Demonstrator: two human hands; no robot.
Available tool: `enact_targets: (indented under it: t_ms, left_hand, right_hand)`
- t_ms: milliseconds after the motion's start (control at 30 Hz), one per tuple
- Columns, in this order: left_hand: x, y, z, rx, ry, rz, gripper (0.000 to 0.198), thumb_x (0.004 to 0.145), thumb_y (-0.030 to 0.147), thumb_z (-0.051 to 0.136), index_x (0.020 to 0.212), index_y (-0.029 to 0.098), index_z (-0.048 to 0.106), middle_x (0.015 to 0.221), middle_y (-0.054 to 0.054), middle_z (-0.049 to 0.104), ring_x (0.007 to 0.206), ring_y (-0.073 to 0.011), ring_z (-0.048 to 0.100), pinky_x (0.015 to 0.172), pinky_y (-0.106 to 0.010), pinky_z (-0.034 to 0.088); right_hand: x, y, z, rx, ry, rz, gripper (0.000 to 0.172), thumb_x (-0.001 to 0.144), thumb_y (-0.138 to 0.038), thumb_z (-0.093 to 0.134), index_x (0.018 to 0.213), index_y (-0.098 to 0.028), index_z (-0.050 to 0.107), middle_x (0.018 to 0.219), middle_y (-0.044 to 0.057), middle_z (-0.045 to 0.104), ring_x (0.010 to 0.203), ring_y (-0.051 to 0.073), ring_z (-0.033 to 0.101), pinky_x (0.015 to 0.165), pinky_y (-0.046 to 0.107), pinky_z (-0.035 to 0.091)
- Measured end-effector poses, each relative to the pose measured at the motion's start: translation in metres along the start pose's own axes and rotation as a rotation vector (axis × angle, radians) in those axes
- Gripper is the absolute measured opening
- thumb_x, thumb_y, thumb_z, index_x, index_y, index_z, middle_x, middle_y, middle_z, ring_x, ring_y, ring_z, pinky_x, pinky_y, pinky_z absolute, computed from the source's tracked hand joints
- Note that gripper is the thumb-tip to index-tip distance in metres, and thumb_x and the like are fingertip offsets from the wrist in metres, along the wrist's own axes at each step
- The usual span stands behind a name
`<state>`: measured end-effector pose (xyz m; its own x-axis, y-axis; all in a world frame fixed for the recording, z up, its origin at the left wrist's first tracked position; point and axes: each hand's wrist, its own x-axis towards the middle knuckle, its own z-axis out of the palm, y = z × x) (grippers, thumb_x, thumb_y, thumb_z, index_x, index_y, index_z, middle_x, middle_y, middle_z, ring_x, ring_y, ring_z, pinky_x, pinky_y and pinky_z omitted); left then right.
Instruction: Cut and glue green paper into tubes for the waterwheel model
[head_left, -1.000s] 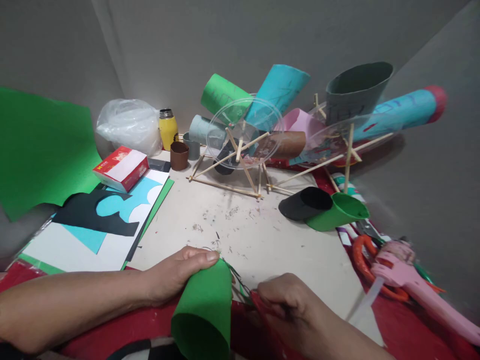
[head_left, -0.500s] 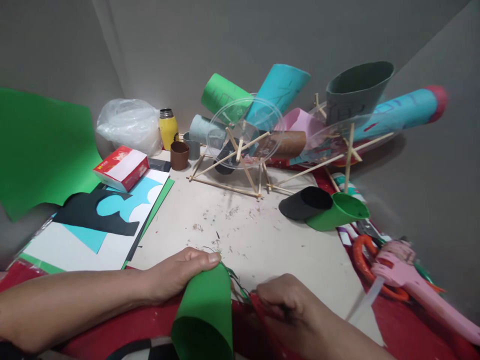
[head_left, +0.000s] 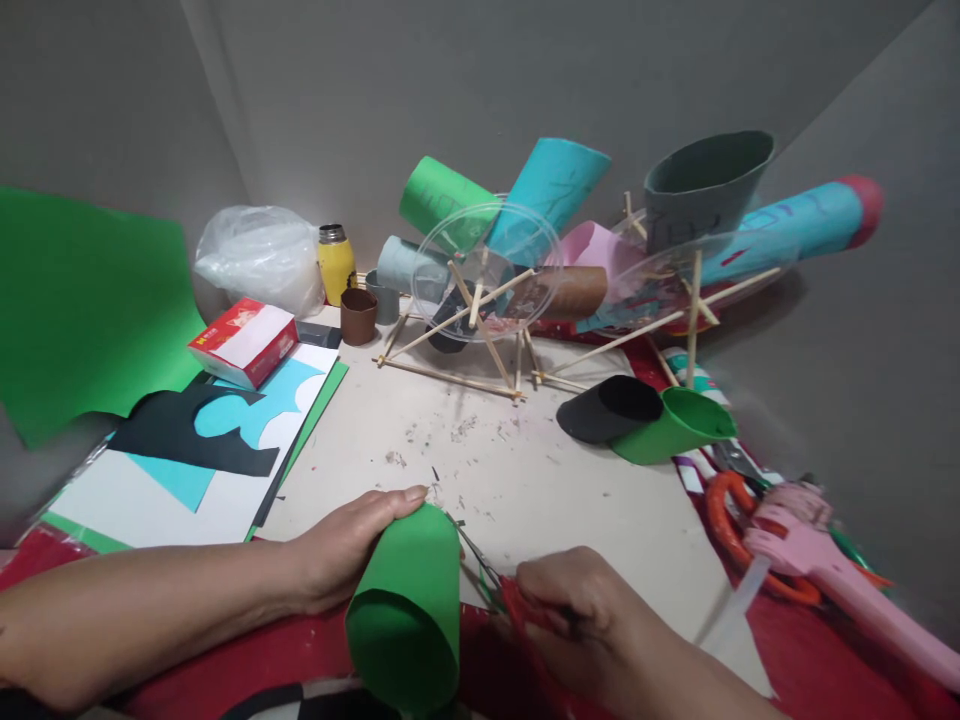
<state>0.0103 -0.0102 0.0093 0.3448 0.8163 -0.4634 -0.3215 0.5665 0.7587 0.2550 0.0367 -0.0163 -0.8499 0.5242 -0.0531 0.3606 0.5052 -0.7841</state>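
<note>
My left hand (head_left: 352, 545) grips a green tube (head_left: 420, 570) at the bottom centre, its thumb along the far end and its wide open end towards me. To the right of the tube, my right hand (head_left: 577, 610) is closed round the red handles of scissors (head_left: 517, 610). The scissor blades point up and left to the tube's far right edge, where a thin green strip hangs beside them. Some fingers of both hands are hidden. Small dark and green scraps lie on the pale board beyond the tube.
A stick frame with a clear disc (head_left: 480, 380) and coloured tubes stands at the back. Black (head_left: 592, 412) and green (head_left: 645, 440) tubes lie right of centre. A pink glue gun (head_left: 802, 550) and orange-handled scissors (head_left: 721, 500) are right; foam sheets (head_left: 97, 490) and a red box (head_left: 247, 340) left.
The green tube has tipped so that more of its opening shows. The scissors are now more plainly seen, with their blades at the tube's edge. My left thumb has shifted slightly left and up.
</note>
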Motion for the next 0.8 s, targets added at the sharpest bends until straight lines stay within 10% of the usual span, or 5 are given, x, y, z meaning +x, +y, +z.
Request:
enact_targets:
  t_ms: [800]
  left_hand:
    - [0.0016,0.0002,-0.0015,0.139,-0.059,0.021,0.053,0.091,0.055,0.052,0.083,0.01,0.078,0.083,-0.013,0.076,0.081,-0.0234,0.069,0.085,-0.033,0.051]
  right_hand:
    - [-0.0001,-0.0031,0.0,0.05,-0.041,0.036,0.027,0.071,-0.006,0.051,0.061,-0.022,0.032,0.055,-0.009,0.033,0.051,0.008,0.028,0.047,0.022,0.02]
